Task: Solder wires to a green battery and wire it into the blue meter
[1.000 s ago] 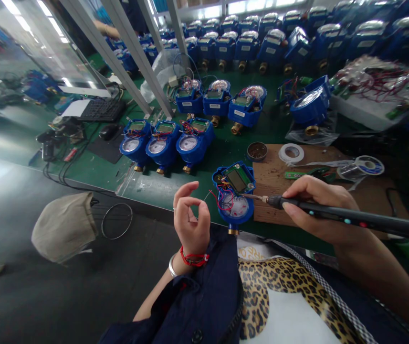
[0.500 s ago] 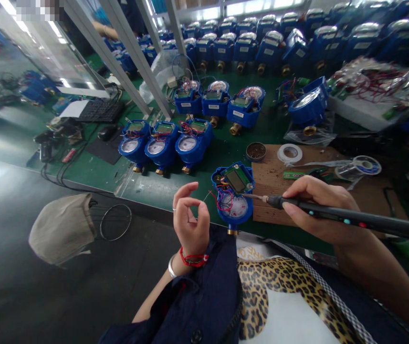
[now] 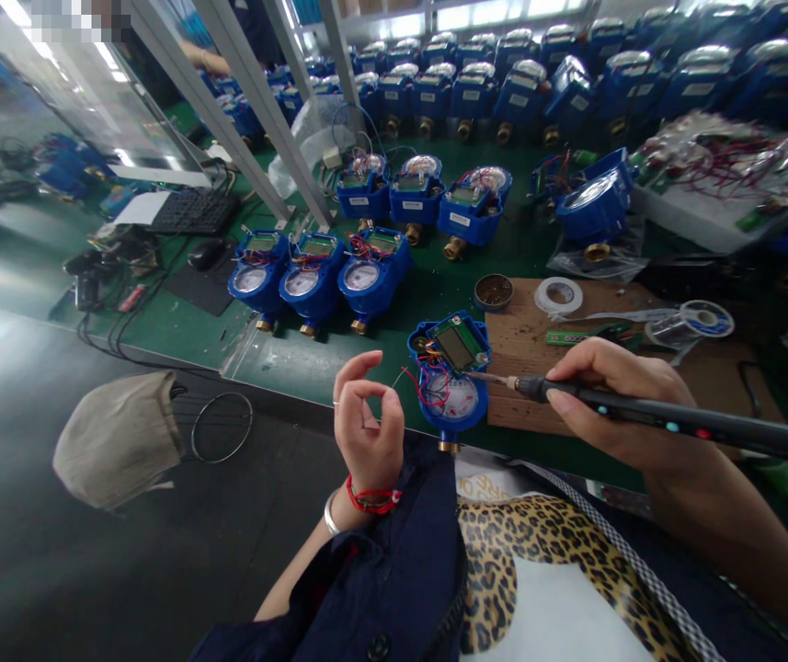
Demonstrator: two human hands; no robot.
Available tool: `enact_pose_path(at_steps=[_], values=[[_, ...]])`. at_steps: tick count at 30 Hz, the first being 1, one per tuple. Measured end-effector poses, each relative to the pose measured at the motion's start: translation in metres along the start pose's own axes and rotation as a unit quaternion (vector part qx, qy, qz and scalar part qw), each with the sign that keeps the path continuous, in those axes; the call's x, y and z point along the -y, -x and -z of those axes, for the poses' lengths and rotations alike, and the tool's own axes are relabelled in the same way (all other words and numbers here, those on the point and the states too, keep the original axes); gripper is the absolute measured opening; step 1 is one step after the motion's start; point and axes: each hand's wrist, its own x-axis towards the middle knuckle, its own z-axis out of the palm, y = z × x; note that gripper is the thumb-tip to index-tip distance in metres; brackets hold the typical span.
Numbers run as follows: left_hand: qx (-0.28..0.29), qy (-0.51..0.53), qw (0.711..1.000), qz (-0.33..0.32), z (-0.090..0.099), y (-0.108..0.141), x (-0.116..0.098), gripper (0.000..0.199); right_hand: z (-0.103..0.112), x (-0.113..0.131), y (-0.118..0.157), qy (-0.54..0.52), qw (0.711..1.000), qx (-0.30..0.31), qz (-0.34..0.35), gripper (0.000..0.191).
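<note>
My right hand grips a black soldering iron, its tip over the edge of the circuit board on a blue water meter. The meter lies at the bench's front edge with its dial up and brass fitting toward me. Thin red wires loop across the dial. Left of the meter, my left hand pinches a thin silvery strand, apparently solder wire, between thumb and forefinger. Its end is close to the tip of a red wire; whether they touch I cannot tell.
A cardboard sheet on the right carries a tape roll and a solder spool. A small round tin is beside it. Several blue meters stand left and behind. A stool is at lower left.
</note>
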Motion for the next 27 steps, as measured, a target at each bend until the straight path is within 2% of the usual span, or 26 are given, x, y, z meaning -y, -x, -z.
enact_pose_path(at_steps=[5,8,10,13,16,21,24,26,27], values=[[0.004,-0.003,1.000,0.002,0.000,0.000,0.001,0.009,0.002,0.000,0.001,-0.016,1.000,-0.005,-0.002,0.010],[0.004,-0.007,1.000,0.005,0.000,0.000,0.001,0.009,0.008,-0.002,0.005,-0.050,0.998,-0.019,-0.025,0.009],[0.003,-0.008,1.000,0.009,0.000,0.001,0.001,0.008,0.013,-0.004,0.011,-0.069,0.995,-0.050,-0.061,0.009],[-0.002,-0.007,1.000,0.011,0.000,-0.001,0.002,0.008,0.019,-0.012,0.019,-0.094,0.979,-0.133,-0.119,0.009],[-0.007,-0.026,1.000,0.009,0.001,-0.003,0.005,0.007,0.026,-0.024,0.024,-0.135,0.946,-0.247,-0.158,0.012],[-0.020,-0.081,0.996,0.028,0.008,-0.001,0.026,0.007,0.054,-0.060,0.034,-0.236,0.860,-0.421,-0.163,0.014],[-0.025,-0.111,0.993,0.039,0.012,0.003,0.045,0.010,0.083,-0.097,0.054,-0.232,0.822,-0.485,-0.185,0.010],[-0.020,-0.133,0.989,0.054,0.015,0.006,0.057,0.013,0.103,-0.123,0.074,-0.219,0.813,-0.492,-0.222,0.006],[-0.015,-0.141,0.988,0.066,0.015,0.007,0.062,0.013,0.113,-0.136,0.083,-0.205,0.817,-0.481,-0.242,0.007]])
